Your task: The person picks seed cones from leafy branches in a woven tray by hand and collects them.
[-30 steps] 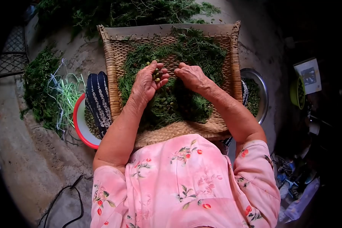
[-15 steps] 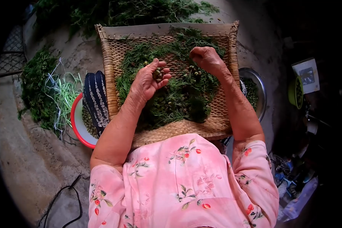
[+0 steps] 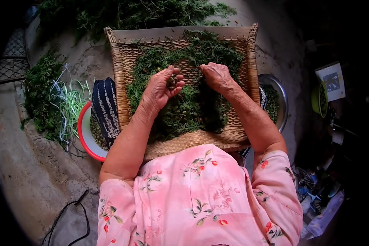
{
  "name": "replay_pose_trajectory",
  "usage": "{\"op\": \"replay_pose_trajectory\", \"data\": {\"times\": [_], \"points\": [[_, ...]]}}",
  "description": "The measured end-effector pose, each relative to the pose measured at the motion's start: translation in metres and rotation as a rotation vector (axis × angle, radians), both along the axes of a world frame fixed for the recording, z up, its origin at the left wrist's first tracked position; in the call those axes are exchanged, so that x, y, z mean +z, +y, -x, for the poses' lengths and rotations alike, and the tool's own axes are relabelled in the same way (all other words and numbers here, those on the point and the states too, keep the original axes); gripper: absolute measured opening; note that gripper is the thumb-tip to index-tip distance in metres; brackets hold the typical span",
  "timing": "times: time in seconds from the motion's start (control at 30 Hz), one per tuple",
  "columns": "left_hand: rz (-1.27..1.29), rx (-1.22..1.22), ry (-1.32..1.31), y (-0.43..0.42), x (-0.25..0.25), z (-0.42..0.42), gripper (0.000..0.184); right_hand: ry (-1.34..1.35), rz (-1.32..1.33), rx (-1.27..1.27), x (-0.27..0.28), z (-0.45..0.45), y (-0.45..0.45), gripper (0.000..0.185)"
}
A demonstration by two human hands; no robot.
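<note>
A shallow woven basket rests across my lap, strewn with feathery green sprigs and small round green cones. Above its left half, my left hand is turned palm inward, fingers curled round several small green cones. My right hand hovers over the right half of the sprigs, thumb and fingertips pinched together. Whatever lies between those fingertips is too small or hidden to make out. The two hands are apart.
A red-rimmed basin of small cones stands left, a metal basin with more on the right. Green branches lie beyond the basket, others to the left beside pale plastic strings. A green bowl sits far right.
My right hand has moved left and a little nearer to me, closer to my left hand. The left hand keeps its curled hold on the cones, almost still.
</note>
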State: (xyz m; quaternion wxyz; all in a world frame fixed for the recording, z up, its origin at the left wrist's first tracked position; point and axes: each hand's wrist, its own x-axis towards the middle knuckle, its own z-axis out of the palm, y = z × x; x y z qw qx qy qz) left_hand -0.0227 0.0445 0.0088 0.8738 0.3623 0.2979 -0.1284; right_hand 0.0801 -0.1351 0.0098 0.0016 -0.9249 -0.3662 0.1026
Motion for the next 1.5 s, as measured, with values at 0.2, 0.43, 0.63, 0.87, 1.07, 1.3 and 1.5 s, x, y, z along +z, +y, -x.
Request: {"op": "replay_pose_trajectory", "data": {"times": [0.2, 0.43, 0.63, 0.87, 1.07, 1.3, 1.5], "points": [[0.026, -0.014, -0.030, -0.003, -0.003, 0.000, 0.032, 0.196, -0.446, -0.161, 0.023, -0.009, -0.007, 0.017], [0.014, -0.046, -0.024, -0.004, -0.002, 0.001, 0.032, 0.961, -0.916, -0.319, 0.030, 0.001, -0.001, 0.015], [0.071, -0.048, -0.029, -0.007, 0.000, 0.002, 0.034, 1.106, -0.952, -0.240, 0.037, 0.016, 0.011, 0.024], [0.027, -0.051, 0.004, -0.004, 0.000, 0.001, 0.032, 0.317, -0.467, -0.053, 0.018, -0.005, -0.005, 0.016], [0.010, -0.012, 0.014, -0.004, -0.001, 0.001, 0.030, 0.040, -0.006, -0.050, 0.020, 0.000, -0.001, 0.014], [-0.022, -0.014, 0.024, -0.003, -0.001, 0.001, 0.030, 0.139, -0.082, 0.030, 0.007, 0.006, -0.007, 0.021], [-0.016, -0.006, 0.018, -0.004, -0.001, 0.001, 0.029, 0.165, -0.090, 0.171, -0.002, 0.009, -0.001, 0.022]]}}
